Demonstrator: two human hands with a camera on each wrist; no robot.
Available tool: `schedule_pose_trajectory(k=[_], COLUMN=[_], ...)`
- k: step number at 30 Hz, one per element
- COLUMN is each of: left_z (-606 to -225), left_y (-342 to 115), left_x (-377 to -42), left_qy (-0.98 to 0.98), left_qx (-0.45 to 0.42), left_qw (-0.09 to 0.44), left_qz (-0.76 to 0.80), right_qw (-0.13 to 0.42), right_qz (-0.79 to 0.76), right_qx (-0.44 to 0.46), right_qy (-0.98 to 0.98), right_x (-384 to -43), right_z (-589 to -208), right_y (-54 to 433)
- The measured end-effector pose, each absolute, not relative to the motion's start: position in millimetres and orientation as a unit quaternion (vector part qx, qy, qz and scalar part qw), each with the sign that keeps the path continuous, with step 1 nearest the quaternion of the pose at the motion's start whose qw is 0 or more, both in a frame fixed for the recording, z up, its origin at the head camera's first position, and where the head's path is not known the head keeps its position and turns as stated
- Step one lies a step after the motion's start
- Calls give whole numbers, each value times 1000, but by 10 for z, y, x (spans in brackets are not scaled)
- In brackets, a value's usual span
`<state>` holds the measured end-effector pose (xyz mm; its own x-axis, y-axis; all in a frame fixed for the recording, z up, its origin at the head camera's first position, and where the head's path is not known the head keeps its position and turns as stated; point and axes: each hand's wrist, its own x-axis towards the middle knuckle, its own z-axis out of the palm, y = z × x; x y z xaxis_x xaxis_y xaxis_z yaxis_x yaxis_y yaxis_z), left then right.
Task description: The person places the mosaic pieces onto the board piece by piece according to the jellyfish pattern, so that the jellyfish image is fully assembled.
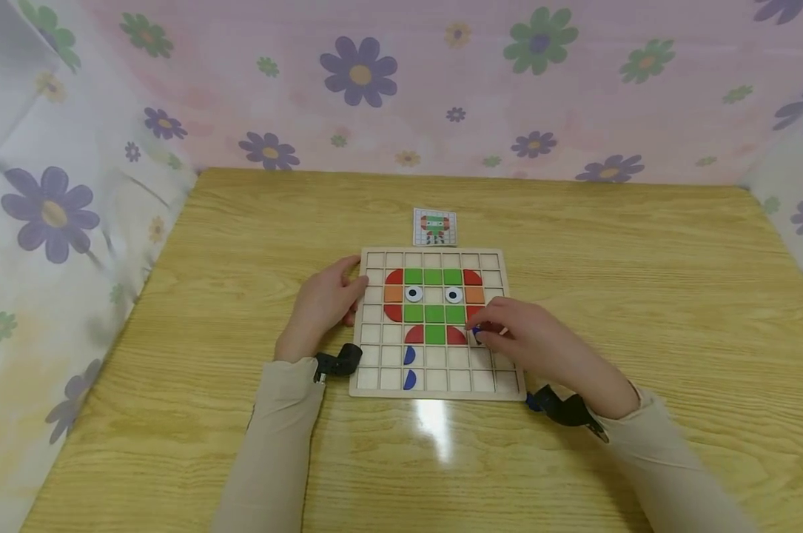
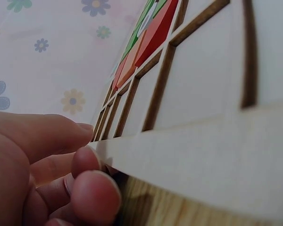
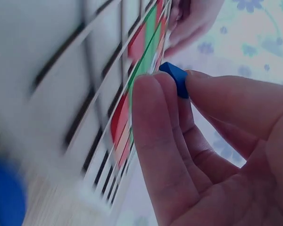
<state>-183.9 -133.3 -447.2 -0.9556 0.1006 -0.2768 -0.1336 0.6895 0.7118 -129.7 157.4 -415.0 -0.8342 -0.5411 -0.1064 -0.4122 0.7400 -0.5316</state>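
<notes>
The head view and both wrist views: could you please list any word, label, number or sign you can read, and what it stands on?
None can be read.
The small card beyond the wooden board bears only a picture of a figure; any print is too small to tell.
The blue piece shows no marking.

Bare tabletop (image 1: pixel 641 296) around puzzle board (image 1: pixel 374 389)
</notes>
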Motion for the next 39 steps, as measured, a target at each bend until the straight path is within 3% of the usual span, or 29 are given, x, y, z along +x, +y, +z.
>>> schedule_pose_trajectory(k=[11,39], left_z=[-4494,-4489], left_y=[-1327,-1336], left_x=[-1852,-1864], left_qy=[905,908], left_qx=[-10,-6], left_qw=[150,152], left_qz=[399,390], right_qw=[136,104], right_qz=[-238,-188], right_qx=[-288,-270], right_qy=[917,939], right_x=[-1240,-1197], right_z=[-4213,-4287], right_y=[1090,995])
